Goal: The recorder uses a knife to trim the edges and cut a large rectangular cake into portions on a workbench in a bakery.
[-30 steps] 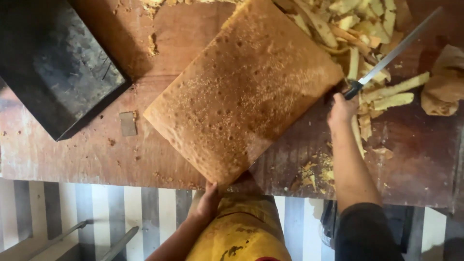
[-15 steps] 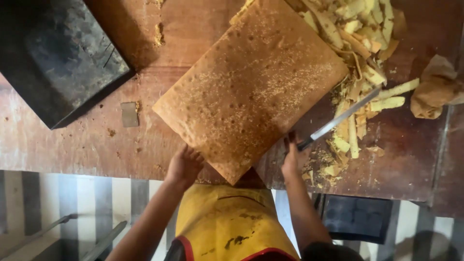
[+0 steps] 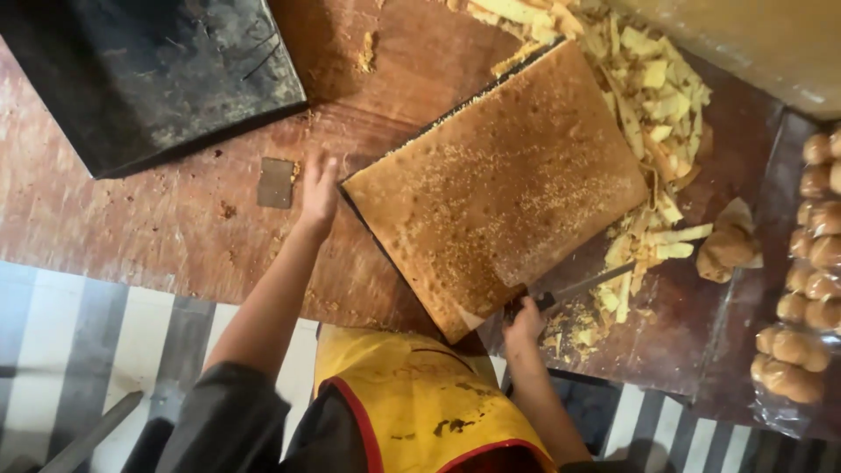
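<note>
Standing beside the table (image 3: pixel 175 236), I see a person in a yellow apron with a big brown slab of sponge cake (image 3: pixel 499 188) lying askew near the table's near edge, one corner pointing at the apron; the left hand (image 3: pixel 319 188) is spread open at the slab's left corner, fingers just at its edge, holding nothing; the right hand (image 3: pixel 524 322) is closed round the handle of a long knife (image 3: pixel 574 287), whose blade lies flat along the slab's near-right side. To trim that side cleanly, I'd judge the blade wants to run straight along the crust with the open hand pressing the slab down so it cannot swivel; fingers should stay well off the cutting line. Pale cake trimmings (image 3: pixel 653 96) are heaped along the slab's far and right sides; a dark baking tray (image 3: pixel 149 74) sits at the far-left corner; a small metal scraper (image 3: pixel 276 182) lies just left of the open hand; bagged buns (image 3: pixel 806 289) line the right edge.
</note>
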